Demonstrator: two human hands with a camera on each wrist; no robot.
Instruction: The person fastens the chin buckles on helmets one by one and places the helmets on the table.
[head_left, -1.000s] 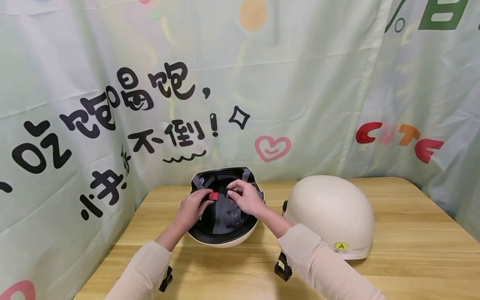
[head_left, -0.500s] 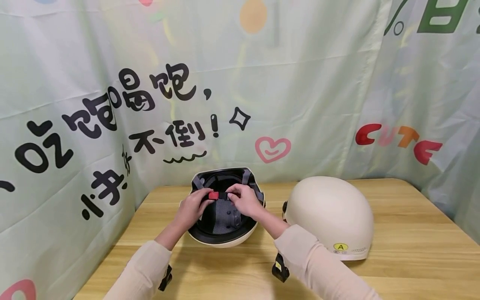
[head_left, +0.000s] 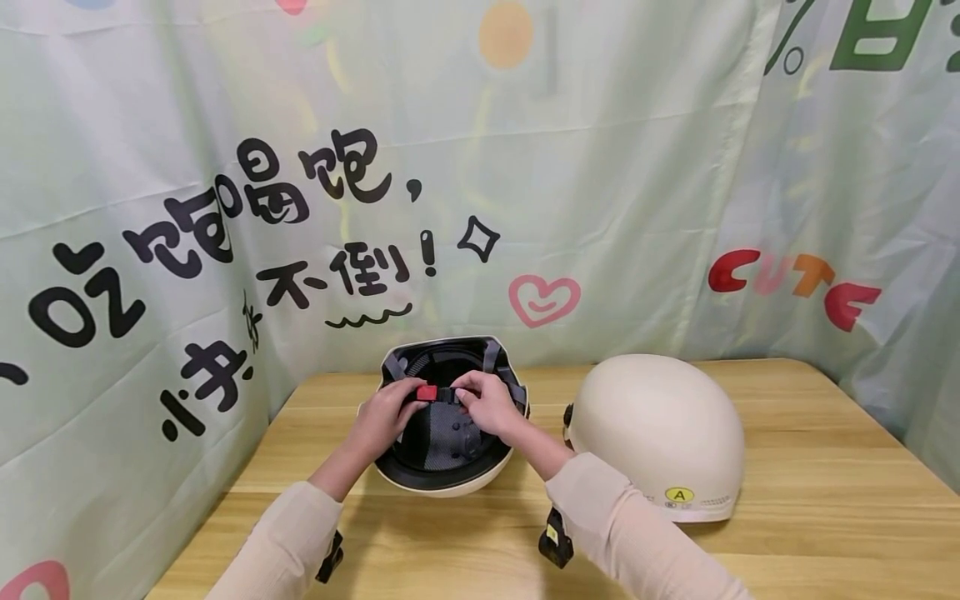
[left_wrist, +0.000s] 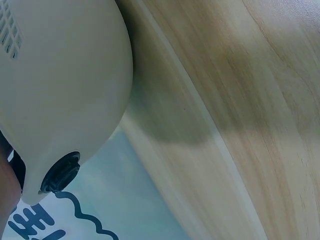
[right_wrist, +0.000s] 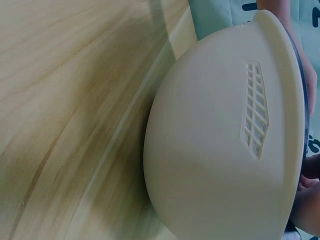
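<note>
In the head view a cream helmet [head_left: 450, 492] lies upside down on the table, its black lining facing up. Over its opening, my left hand [head_left: 382, 421] pinches the red half of the chin strap buckle [head_left: 427, 393] between thumb and fingers. My right hand [head_left: 489, 407] pinches the strap by the black half [head_left: 446, 395], which lines up end to end with the red half. Both wrist views show mostly the outside of the shell, [left_wrist: 70, 85] with a vent grille [right_wrist: 256, 112] in the right one; the buckle is hidden there.
A second cream helmet [head_left: 660, 425] stands dome up on the right, close to my right forearm. The wooden table [head_left: 825, 500] reaches back to a printed cloth [head_left: 622, 167] hanging behind and at the sides.
The black half, angled and slightly apart a second ago, has come level against the red half. My right hand has shifted slightly; the left stays in place.
</note>
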